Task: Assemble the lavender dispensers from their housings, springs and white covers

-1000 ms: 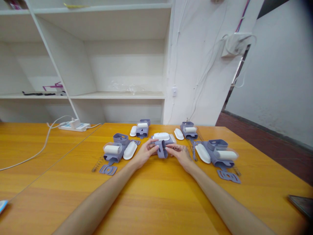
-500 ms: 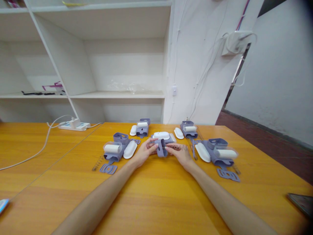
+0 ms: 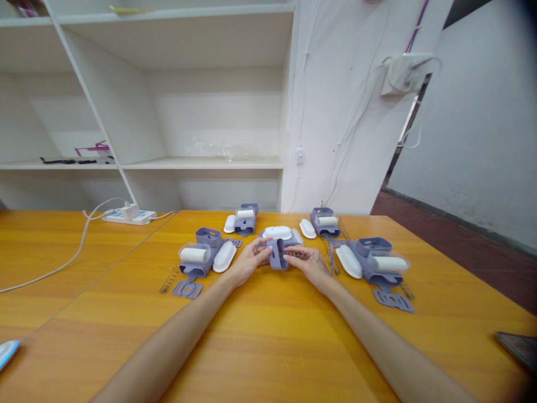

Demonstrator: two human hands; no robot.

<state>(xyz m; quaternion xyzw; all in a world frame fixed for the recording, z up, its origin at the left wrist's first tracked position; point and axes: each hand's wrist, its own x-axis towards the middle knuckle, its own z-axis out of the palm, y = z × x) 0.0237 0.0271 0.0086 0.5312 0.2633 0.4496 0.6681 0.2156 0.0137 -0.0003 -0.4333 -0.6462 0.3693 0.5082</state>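
My left hand and my right hand meet at the middle of the orange table. Together they pinch a small grey-purple plastic piece that stands upright between their fingertips. A thin metal spring lies along my right hand's fingers. Right behind the piece sits a grey holder with a white oval cap.
More grey-and-white kits lie around: one at the left, one at the right, two at the back. Loose springs and flat grey plates lie beside them. A power strip with its cable sits far left; a dark flat thing lies at the right edge.
Both hands stay at the grey piece with only slight finger shifts. The view drifted a little.
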